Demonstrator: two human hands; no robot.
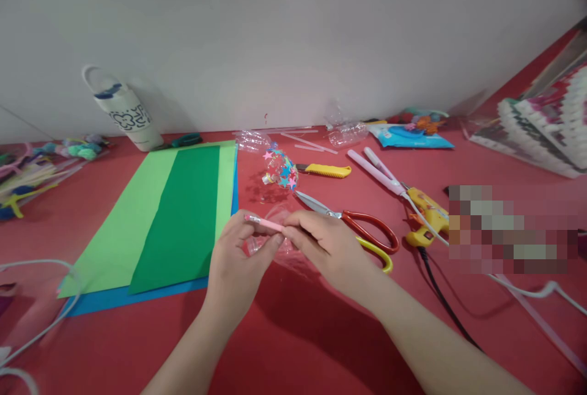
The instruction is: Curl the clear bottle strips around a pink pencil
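Observation:
Both hands meet over the red table in the middle of the view. My left hand [236, 266] is closed around a slim pink pencil [268, 224] with a silver band and a pinkish eraser at its left end. Thumb and fingers of my right hand [328, 248] pinch the pencil's other end, hiding its tip. Just beneath and behind the fingers lies a clear plastic piece [296, 260], partly covered. Beyond the hands is a clear plastic piece decorated with star stickers [283, 170]. Scissors [337, 214] with red and yellow handles lie beside my right hand.
Green paper sheets [183, 217] lie at left, near a white bottle [128, 117]. Behind the scissors are a yellow cutter knife [328, 170], a pink flat iron [376, 172] and a yellow glue gun [426, 217] with a black cord. A blue packet [413, 137] sits at the back right.

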